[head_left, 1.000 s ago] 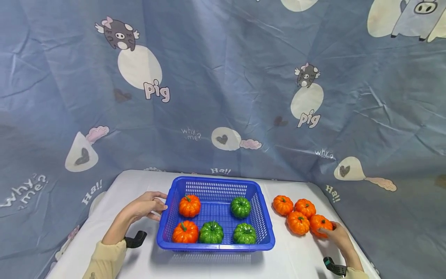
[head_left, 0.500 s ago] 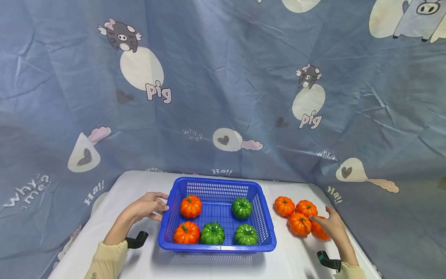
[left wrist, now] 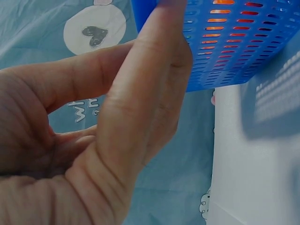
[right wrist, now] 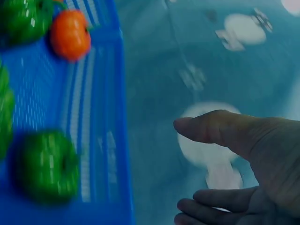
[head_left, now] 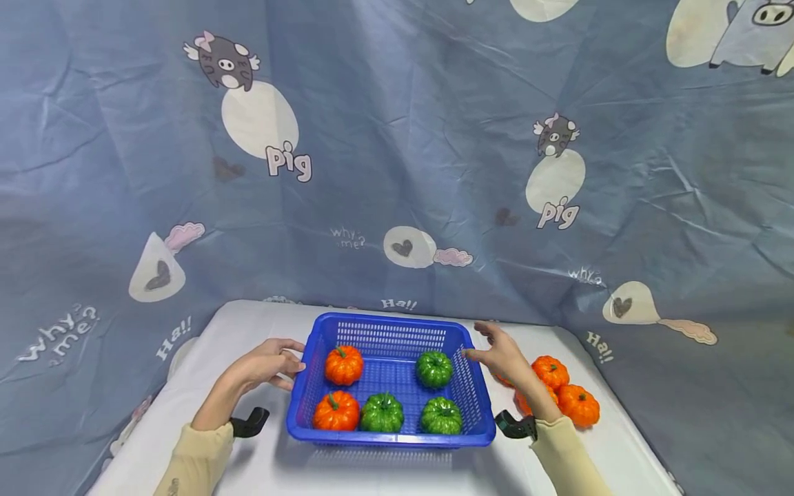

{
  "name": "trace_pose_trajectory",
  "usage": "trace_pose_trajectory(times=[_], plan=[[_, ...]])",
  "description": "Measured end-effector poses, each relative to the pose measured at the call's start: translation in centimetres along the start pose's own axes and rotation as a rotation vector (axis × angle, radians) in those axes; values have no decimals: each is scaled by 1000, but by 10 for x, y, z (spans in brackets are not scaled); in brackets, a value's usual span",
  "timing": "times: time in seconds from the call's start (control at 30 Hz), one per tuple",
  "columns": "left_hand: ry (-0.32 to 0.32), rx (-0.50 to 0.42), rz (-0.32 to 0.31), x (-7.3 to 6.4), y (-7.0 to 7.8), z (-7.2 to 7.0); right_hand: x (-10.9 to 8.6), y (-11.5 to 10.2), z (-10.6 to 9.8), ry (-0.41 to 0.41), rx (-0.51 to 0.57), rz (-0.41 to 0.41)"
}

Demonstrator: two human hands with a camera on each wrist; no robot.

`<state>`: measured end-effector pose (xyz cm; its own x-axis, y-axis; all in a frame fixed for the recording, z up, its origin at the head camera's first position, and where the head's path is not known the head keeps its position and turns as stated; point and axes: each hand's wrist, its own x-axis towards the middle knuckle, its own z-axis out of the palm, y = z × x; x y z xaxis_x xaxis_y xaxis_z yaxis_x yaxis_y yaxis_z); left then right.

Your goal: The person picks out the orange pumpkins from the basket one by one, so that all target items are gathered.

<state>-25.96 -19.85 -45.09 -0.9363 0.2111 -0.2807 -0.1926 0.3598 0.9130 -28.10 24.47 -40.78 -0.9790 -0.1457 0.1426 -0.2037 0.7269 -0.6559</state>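
Note:
A blue perforated plastic basket [head_left: 397,439] stands on the white table, holding two orange pumpkins [head_left: 336,411] and several green pumpkins [head_left: 441,416]. My left hand [head_left: 269,364] is at the basket's left rim, fingertips against its outer edge; the left wrist view shows the thumb reaching up to the blue wall [left wrist: 225,70]. My right hand [head_left: 505,355] hovers at the basket's right rim, thumb and fingers spread apart with nothing between them. In the right wrist view it lies to one side of the blurred basket wall [right wrist: 120,140].
Several orange pumpkins [head_left: 578,405] sit on the table right of the basket, partly hidden behind my right forearm. A blue printed cloth [head_left: 347,172] hangs behind and around the white table [head_left: 248,317].
My right hand has let go of the orange pumpkin at the far right and moved left to the basket's right rim. The left hand stays at the left rim.

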Motion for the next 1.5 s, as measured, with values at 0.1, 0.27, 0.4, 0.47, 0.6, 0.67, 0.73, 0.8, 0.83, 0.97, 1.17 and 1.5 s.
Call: trace_pose_trajectory(times=[0.1,0.27,0.4,0.47,0.6,0.67,0.73,0.8,0.83,0.97,1.17,1.5], plan=[[-3,-1,3,1,-1,0,10,-23,23,-63,28,-44],[0,-11,-6,3,-2,1,24,-51,57,-162,42,-85],[-3,-14,-5,3,-2,0,34,-67,81,-241,66,-103],[-9,-8,0,2,-1,-1,39,-73,94,-280,78,-113],[-9,0,6,0,0,-2,48,-81,123,-347,103,-124],[-6,4,10,0,0,-2,51,-85,136,-366,88,-141],[0,3,8,-1,-1,-2,53,-89,149,-382,66,-154],[6,3,7,0,-1,-2,54,-92,159,-395,33,-166],[6,2,8,0,-2,-2,55,-93,163,-401,26,-171],[5,-8,6,1,-2,-2,57,-97,176,-414,-9,-159],[-5,-9,17,1,-2,0,62,-93,189,-412,-68,-186],[9,-20,0,1,-1,0,62,-94,187,-473,20,-145]])
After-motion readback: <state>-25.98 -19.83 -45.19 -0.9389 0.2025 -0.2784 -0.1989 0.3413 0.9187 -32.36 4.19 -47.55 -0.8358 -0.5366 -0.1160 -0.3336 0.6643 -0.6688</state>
